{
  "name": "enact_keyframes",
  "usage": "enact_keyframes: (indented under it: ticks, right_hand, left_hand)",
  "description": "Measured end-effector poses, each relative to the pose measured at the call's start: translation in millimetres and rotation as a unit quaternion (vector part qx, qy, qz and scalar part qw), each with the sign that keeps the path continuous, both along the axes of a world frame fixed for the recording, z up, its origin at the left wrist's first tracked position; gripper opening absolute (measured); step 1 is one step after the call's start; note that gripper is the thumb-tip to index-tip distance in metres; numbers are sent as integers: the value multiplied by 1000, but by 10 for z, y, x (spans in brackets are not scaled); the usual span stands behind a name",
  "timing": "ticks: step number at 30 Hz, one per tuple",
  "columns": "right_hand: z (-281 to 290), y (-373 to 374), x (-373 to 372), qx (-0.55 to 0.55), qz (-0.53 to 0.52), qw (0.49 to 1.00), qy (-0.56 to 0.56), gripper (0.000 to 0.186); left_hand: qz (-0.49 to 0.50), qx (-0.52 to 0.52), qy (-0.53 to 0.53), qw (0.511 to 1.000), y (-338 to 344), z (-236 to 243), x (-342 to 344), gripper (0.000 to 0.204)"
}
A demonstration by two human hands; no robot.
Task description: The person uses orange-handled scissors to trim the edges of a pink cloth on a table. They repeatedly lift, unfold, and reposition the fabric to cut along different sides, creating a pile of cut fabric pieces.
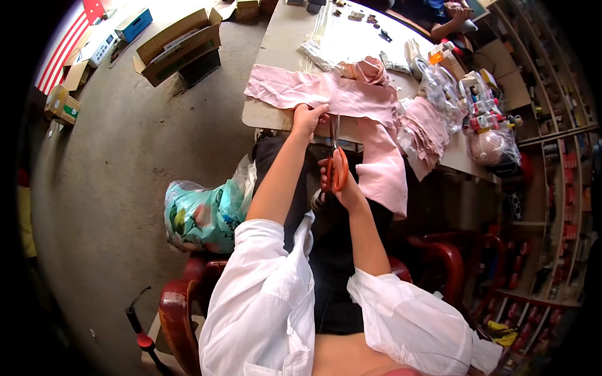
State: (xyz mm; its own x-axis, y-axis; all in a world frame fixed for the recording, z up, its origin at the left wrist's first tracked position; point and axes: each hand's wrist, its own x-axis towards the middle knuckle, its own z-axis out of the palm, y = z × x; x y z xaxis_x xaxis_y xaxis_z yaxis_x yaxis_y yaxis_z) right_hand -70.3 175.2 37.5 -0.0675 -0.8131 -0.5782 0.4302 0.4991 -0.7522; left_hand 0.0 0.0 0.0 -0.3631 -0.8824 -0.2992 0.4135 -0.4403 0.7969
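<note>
A long strip of pale pink cloth (285, 86) lies across the near edge of the table, and part of it hangs down over the front right corner. My left hand (308, 120) pinches its near edge between thumb and fingers. Just to the right, my right hand (347, 192) grips a pair of scissors (341, 169) with orange handles. Their metal blades point away from me and reach the cloth's edge beside my left fingertips. Whether the blades are in the cloth cannot be made out. A crumpled pink bundle (372, 71) rests behind the strip.
The pale table (282, 47) also bears a folded pink cloth stack (423, 128), plastic bags and small bottles (486, 106). Another person's arm (446, 26) shows at the far side. Cardboard box (179, 47), teal bag (204, 216) and red-brown chair (179, 307) stand around me; shelves (564, 188) line the right.
</note>
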Motion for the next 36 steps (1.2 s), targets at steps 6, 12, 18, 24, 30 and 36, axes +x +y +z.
enact_keyframes:
  ticks: [6, 12, 18, 24, 30, 36]
  right_hand:
    - [94, -231, -4, -16, 7, 1000, 23, 61]
    - [69, -410, -11, -22, 15, 997, 72, 60]
    - [31, -363, 65, -50, -20, 996, 69, 47]
    - [121, -411, 71, -33, -33, 997, 67, 50]
    - [130, -406, 71, -14, 7, 999, 32, 54]
    - [172, -584, 138, -36, 42, 998, 27, 59]
  left_hand:
    - [-12, -21, 36, 999, 22, -127, -25, 11]
    - [-1, -42, 5, 999, 40, -107, 6, 10]
    - [19, -16, 30, 999, -23, -157, 20, 22]
    - [48, 67, 103, 991, -121, -140, 78, 16]
    - [65, 53, 120, 989, -34, -83, 56, 10]
    - [53, 67, 139, 987, 3, -54, 127, 9]
